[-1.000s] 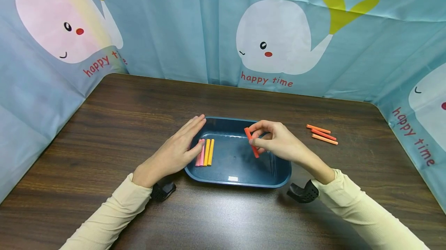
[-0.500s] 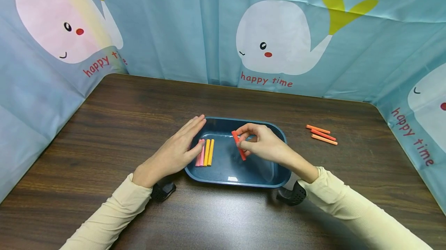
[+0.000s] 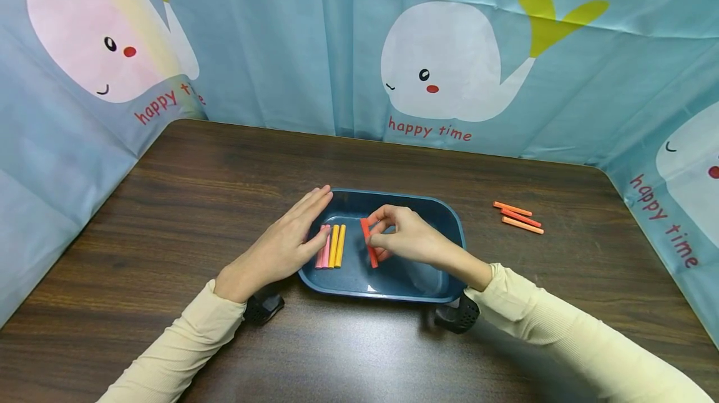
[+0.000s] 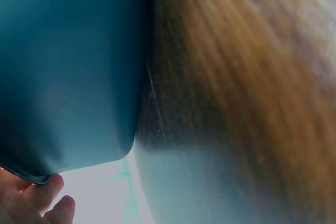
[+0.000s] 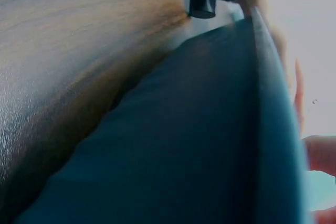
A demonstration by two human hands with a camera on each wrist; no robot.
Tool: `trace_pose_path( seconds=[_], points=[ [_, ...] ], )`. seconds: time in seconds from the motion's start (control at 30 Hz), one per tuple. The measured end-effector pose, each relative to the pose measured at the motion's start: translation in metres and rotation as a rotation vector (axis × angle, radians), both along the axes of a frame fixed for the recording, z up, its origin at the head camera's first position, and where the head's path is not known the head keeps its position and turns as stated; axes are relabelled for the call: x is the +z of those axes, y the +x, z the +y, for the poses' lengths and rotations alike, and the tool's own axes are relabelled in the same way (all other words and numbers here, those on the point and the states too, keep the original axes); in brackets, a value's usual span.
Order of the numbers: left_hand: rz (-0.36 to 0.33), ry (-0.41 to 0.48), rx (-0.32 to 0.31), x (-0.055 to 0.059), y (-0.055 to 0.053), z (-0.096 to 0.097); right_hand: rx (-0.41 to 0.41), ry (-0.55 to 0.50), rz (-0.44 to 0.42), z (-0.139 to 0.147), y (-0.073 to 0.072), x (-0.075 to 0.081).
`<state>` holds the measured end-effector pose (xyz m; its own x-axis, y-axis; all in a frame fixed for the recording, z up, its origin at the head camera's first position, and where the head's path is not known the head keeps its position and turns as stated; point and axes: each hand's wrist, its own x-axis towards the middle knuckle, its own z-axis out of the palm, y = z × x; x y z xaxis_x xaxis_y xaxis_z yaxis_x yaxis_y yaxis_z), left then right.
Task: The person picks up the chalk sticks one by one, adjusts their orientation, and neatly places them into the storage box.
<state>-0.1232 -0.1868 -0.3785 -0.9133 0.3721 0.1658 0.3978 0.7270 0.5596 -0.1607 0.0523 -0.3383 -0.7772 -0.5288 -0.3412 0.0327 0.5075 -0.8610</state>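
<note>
My right hand pinches a red stick of chalk between thumb and fingers, over the middle of a dark blue tray. The chalk is nearly upright in the head view, its far end leaning left. My left hand rests over the tray's left rim with fingers straight. Beside its thumb, pink chalk and yellow chalk lie side by side in the tray. In the left wrist view the tray's outer wall fills the left, with fingertips at its rim.
Three loose sticks, two orange and one red chalk, lie on the dark wooden table right of the tray. A blue curtain printed with whales borders the table. A black wrist camera sits near the tray's front right corner.
My right hand has moved left across the tray with the red chalk, bringing it closer to the yellow chalk. My left hand stays where it was.
</note>
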Motion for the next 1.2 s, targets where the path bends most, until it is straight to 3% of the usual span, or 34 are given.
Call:
trace_pose_path(
  seconds=[0.43,0.83,1.2],
  points=[
    [-0.021,-0.001,-0.009,0.001,0.000,0.000,-0.030,-0.002,-0.148,-0.017,-0.003,-0.010],
    [-0.010,0.003,-0.010,0.001,0.000,0.001,-0.118,0.065,-0.189,-0.024,-0.007,-0.016],
    [-0.017,0.003,-0.001,0.000,0.001,-0.001,-0.098,0.033,-0.179,-0.025,-0.005,-0.017]
  ],
)
